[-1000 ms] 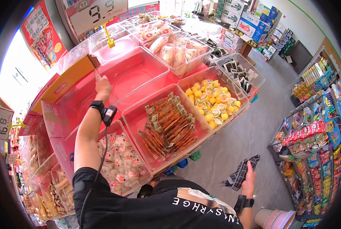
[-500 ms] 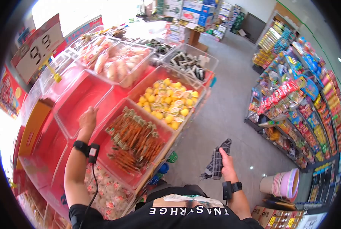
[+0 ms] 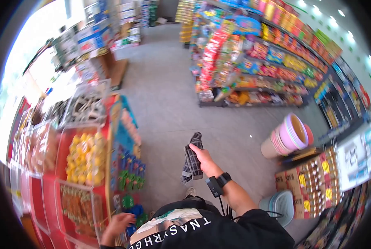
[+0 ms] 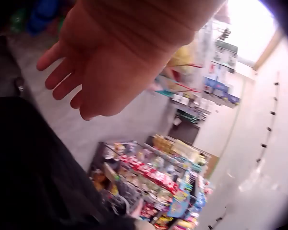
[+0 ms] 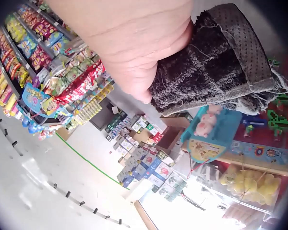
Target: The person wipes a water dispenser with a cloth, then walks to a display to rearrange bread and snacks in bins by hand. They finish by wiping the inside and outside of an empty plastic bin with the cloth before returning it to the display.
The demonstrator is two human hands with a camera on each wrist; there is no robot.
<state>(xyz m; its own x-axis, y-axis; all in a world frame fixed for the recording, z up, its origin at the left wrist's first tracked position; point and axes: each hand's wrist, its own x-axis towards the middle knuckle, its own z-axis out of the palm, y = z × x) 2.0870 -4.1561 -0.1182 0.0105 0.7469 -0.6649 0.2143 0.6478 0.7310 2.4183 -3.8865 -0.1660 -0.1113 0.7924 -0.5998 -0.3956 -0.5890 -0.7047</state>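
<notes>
A dark checked cloth (image 3: 193, 159) is folded in the right hand (image 3: 207, 162), the thumb lying on top of it, out over the grey floor. In the right wrist view the cloth (image 5: 211, 67), with frayed edges, shows beside the base of the right hand (image 5: 134, 43); the fingers are hidden there. Low beside the display stand is the left hand (image 3: 120, 226), holding nothing. The left wrist view shows this left hand (image 4: 101, 72) with its fingers loosely extended and spread over the floor.
On the left stands the red display (image 3: 48, 189) with bins of yellow cups (image 3: 86, 159) and brown snack sticks (image 3: 79, 205). A snack shelf (image 3: 251, 62) is ahead. To the right are stacked buckets (image 3: 287, 135), cartons (image 3: 310, 182) and a grey-green basket (image 3: 278, 207).
The view has swung right, away from the bins. My left hand has left the empty bin and dropped beside the body. The right hand still holds the cloth.
</notes>
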